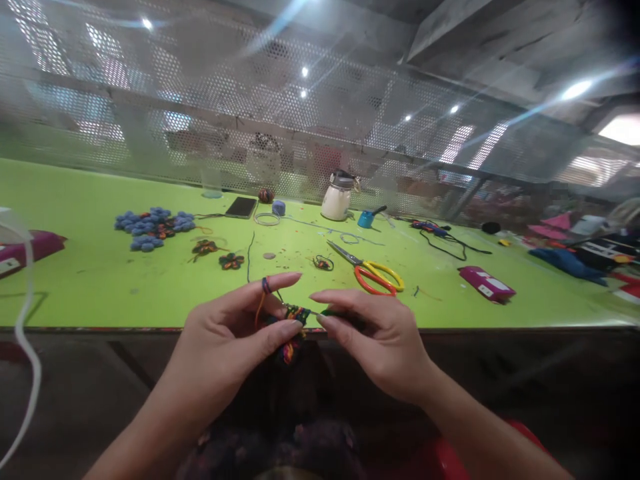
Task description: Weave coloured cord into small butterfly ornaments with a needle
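My left hand (235, 327) pinches a small multicoloured crochet piece (296, 317), dark with orange, yellow and pink, at the table's front edge. Yarn is looped round its raised index finger and runs down to the piece. In my right hand (373, 333) is a crochet hook (320, 313), its thin shaft pointing left into the work; the fingers hide most of the handle. Just beyond my hands lie finished-looking crochet flowers (231, 261) in dark and orange yarn and a small tangle of yarn (323, 263). Scissors (367, 270) with orange and yellow handles lie open past my right hand.
The green table (90, 287) also bears blue crochet flowers (150, 227), a phone (241, 207), a yarn ball (265, 195), a white bottle (337, 197), a teal pot (366, 219) and a purple box (486, 284). A white cable (27, 333) hangs at left; perforated mesh (200, 120) stands behind.
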The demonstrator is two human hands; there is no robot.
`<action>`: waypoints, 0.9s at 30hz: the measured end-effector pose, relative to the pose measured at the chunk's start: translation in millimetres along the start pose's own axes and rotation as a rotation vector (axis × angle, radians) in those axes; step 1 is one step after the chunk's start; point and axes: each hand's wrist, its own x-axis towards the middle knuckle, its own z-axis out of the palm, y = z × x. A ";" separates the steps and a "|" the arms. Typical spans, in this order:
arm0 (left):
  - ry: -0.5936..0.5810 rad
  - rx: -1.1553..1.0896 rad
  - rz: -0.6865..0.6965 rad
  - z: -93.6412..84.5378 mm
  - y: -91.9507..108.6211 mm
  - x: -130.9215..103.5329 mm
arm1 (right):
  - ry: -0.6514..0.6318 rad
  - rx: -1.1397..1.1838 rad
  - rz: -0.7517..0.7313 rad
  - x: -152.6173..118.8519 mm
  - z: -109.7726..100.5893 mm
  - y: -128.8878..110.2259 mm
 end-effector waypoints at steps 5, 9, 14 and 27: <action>0.129 0.028 0.006 5.2 2.2 -5.7 | -0.043 -0.212 -0.208 2.8 -8.9 -1.1; 0.139 0.089 0.009 7.3 3.4 -9.0 | -0.086 -0.275 -0.230 2.5 -10.6 1.1; 0.115 0.087 0.003 3.4 3.4 -8.9 | -0.122 -0.331 -0.282 4.3 -16.8 -1.2; -0.075 -0.392 -0.351 -17.0 0.8 1.9 | -0.201 -0.346 -0.340 12.7 -26.7 -6.7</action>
